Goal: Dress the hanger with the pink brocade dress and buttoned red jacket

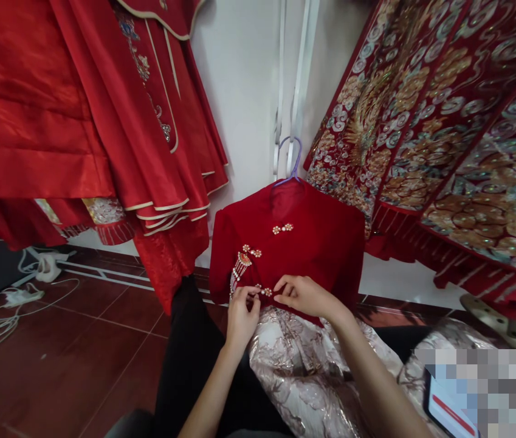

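Note:
A red velvet jacket [316, 243] with short sleeves hangs on a purple hanger [295, 164] in front of me. Pearl and gold flower fasteners [283, 229] run down its front, and a fan-shaped beaded tassel [242, 263] dangles on its left. My left hand [243, 313] is closed in a pinch at the jacket's lower edge, beside the lowest flower fastener [264, 291]. From the other side, my right hand [306, 295] pinches the red cloth just right of that fastener. Below the jacket, a shiny pale floral brocade skirt [303, 353] spreads over my lap.
Red satin garments [148, 121] hang at the left, and a heavily embroidered red garment [449, 134] at the right. White cables [6, 304] lie on the tiled floor [79, 359]. A phone [449, 404] rests on the brocade at lower right. A white rack post [301, 67] stands behind.

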Demonstrator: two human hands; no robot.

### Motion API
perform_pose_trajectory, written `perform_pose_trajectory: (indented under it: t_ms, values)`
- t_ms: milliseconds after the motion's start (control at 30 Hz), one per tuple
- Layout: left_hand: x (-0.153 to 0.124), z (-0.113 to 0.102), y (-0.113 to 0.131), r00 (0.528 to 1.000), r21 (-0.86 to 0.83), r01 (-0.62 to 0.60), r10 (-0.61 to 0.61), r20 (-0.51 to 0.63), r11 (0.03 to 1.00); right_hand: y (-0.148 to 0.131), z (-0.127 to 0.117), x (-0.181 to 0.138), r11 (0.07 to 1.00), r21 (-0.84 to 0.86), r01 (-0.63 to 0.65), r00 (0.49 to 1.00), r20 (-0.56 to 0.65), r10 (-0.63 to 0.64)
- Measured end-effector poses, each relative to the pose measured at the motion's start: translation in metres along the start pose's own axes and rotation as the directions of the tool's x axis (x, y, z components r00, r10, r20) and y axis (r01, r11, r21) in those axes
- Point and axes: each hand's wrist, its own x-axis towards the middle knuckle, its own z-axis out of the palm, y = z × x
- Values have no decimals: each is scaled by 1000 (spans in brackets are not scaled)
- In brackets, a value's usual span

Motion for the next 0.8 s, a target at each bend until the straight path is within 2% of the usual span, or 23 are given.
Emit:
perform_pose_trajectory:
  t_ms: [100, 400, 600, 800]
  values:
    - [-2, 3, -2, 1000, -5, 12, -12, 7, 1000, 6, 11, 7, 998, -62, -30, 998, -58, 26]
    - [3, 5, -6, 999, -136, 44, -39, 35, 990, 16, 25, 19, 999, -36, -18, 994, -112, 14]
    - [4, 3, -5, 997, -194, 80, -77, 23, 978, 17, 25, 20, 1000, -26, 15, 995, -96, -18]
    - [0, 10, -5, 991, -296, 124, -133, -11, 947, 12, 27, 19, 999, -19, 37, 994, -97, -39]
